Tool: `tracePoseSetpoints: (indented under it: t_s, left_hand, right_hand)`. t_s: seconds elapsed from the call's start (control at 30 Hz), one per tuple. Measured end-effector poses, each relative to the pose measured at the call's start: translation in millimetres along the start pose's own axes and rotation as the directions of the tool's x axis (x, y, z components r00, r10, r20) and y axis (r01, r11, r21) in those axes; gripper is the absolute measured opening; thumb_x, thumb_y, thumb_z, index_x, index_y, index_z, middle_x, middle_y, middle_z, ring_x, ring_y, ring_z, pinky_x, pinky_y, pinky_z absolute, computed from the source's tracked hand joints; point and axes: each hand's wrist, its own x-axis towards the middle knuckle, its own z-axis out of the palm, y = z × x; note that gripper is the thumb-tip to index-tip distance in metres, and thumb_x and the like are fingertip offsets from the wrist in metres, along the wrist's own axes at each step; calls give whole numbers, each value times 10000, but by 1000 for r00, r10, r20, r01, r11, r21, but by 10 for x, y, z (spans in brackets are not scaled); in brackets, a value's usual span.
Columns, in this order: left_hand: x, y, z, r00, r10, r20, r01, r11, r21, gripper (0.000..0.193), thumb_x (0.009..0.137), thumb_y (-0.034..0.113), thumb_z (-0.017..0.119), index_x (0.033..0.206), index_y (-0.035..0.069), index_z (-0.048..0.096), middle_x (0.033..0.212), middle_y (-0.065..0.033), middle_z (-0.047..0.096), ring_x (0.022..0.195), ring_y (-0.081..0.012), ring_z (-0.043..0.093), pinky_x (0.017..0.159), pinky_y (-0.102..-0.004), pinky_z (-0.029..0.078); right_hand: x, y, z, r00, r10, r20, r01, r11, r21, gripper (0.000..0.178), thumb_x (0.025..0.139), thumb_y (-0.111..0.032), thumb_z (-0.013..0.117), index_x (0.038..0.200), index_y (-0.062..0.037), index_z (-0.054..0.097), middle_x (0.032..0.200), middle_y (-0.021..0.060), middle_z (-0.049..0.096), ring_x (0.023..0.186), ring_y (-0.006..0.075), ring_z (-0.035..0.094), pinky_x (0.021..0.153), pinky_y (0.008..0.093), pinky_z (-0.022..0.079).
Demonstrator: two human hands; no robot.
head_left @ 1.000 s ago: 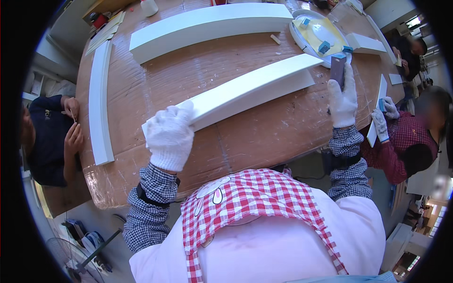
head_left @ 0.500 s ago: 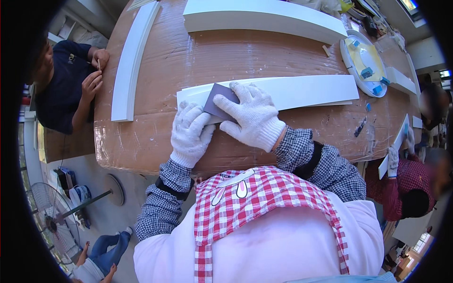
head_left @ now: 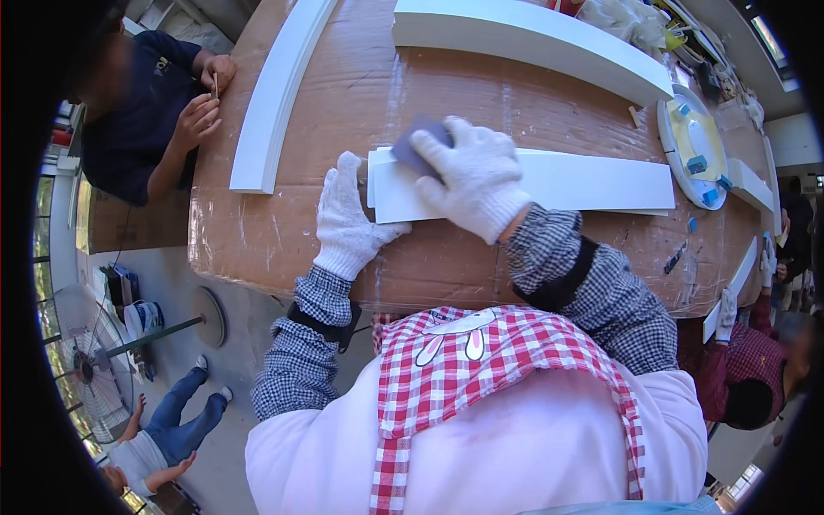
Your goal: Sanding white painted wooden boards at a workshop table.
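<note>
Apron (head_left: 515,352) in red-and-white check sits closest, on the near side of the white boards (head_left: 584,184), and those boards are the centre of it all: a loose pile, ends not quite matched, flat on the brown tabletop (head_left: 463,86). Left hand (head_left: 343,219), gloved, at the boards' near left corner, fingers spread apart, thumb by the edge, gripping nothing! Right hand (head_left: 476,176), gloved too, over the boards' left half, fingers curled across a grey pad (head_left: 419,148), blurred, poking past their far edge. Handling call: the boards look stiff and fairly light, smooth enough to slide on one another, with corners that could chip; best hold, a flat palm near one end or fingers along the long edges. The pad looks light, best taken by its sides. Just beside the boards' right end, a white oval tray (head_left: 666,142) with blue blocks (head_left: 697,164) crowds that way out. Beyond the boards, a long white stack (head_left: 532,43) walls the far side; another white stack (head_left: 279,112) stands off their left end, and past it a co-worker's bare hands (head_left: 196,124) pinch a thin stick.
</note>
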Motion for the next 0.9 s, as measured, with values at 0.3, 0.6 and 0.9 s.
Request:
tracePoseSetpoints:
  t_s: [0.3,0.6,0.9]
  left_hand:
    - [-88,-317,52,992,9,-125,3,995,96,1377,597,577,930,1609,54,156,1651,-209,244,1513,-425,253,1257,-472,218]
    - [104,-407,-153,991,-1,-136,3,1000,14,1296,631,461,908,1609,50,165,1595,-238,352,1480,-452,312,1238,-464,252]
    - [-108,-32,-186,986,163,35,-167,972,164,1060,656,492,889,1503,84,401,1506,-185,472,1452,-359,383,1271,-454,186]
  right_hand:
    - [-270,295,-288,960,-161,230,151,987,63,436,823,-308,742,1243,-199,692,1332,232,589,1180,387,611,981,513,503]
    - [66,-281,21,879,-450,159,415,885,211,513,802,-287,748,1301,-209,654,1331,226,586,1160,406,610,989,513,481]
    - [-282,13,-23,990,-131,-50,128,991,-50,516,782,-310,753,1269,-154,686,1306,247,615,1159,415,611,984,516,492]
